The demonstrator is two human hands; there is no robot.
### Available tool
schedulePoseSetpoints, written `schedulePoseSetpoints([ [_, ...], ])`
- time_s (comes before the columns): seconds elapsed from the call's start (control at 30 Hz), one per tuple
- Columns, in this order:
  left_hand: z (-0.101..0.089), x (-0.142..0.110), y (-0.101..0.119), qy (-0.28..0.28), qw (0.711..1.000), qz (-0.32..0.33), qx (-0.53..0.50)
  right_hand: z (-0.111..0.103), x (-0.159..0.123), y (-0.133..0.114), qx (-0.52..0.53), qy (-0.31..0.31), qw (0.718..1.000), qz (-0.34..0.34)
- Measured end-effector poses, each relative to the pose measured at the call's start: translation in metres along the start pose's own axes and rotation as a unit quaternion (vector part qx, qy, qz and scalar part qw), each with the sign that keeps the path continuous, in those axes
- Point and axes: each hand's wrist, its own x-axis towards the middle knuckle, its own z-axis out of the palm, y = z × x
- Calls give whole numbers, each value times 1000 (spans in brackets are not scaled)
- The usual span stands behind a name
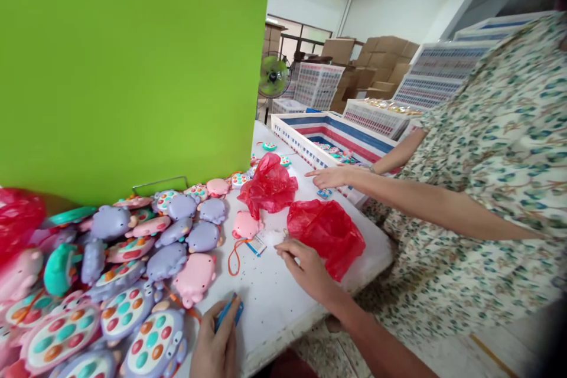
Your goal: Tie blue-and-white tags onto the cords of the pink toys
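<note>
My left hand (pixel 215 339), at the near table edge, is closed around a small, flat blue item (pixel 230 310), which looks like a card or small stack. My right hand (pixel 305 269) reaches over the table with fingers curled and tips together at a clump of small white bits (pixel 273 238). Whatever is between those fingertips is too small to make out. Just beyond lies a pink animal-shaped toy (pixel 246 225) with an orange cord loop (pixel 234 258) and a blue-and-white card (pixel 256 246) beside it. Left of my hands, purple animal toys (pixel 166 261) with coloured buttons are heaped.
Red plastic bags (pixel 325 233) lie right of my right hand and farther back. A green panel (pixel 133 71) stands behind the heap. On the right, a co-worker's hand (pixel 330 177) reaches across the table near a striped-lined crate (pixel 305 139) holding toys.
</note>
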Motion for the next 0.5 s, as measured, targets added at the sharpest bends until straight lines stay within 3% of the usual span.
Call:
schedulePoseSetpoints([
  [0.27, 11, -9, -15, -44, 986, 76, 142, 31, -20, -15, 15, -37, 999, -35],
  [0.5, 13, -4, -15, -65, 968, 140, 198, 56, -42, -31, 26, -165, 985, -30],
])
